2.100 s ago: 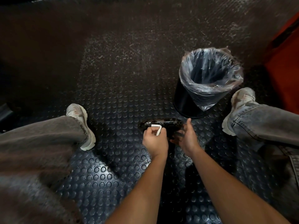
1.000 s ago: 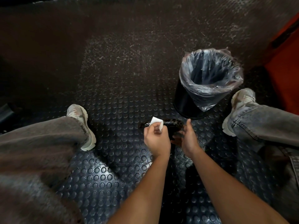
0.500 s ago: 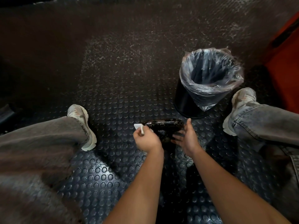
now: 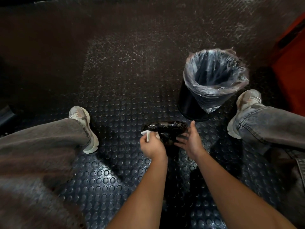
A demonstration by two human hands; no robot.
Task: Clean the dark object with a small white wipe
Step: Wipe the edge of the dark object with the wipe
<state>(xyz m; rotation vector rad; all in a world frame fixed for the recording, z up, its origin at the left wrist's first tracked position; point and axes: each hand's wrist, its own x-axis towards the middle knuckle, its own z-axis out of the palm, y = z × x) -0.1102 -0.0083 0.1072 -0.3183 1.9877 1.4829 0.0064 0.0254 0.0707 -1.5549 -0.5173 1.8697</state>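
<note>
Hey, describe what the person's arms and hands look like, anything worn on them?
Both forearms are bare, with no sleeves in view. The left hand and right hand wear no gloves, and no watch, bracelet or ring shows. Lower down, the person wears grey jeans and pale sneakers.

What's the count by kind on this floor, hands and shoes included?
Hands: 2, left hand and right hand
White wipe: 1
Dark object: 1
Lined bin: 1
Shoes: 2, left shoe and right shoe
Total: 7
</note>
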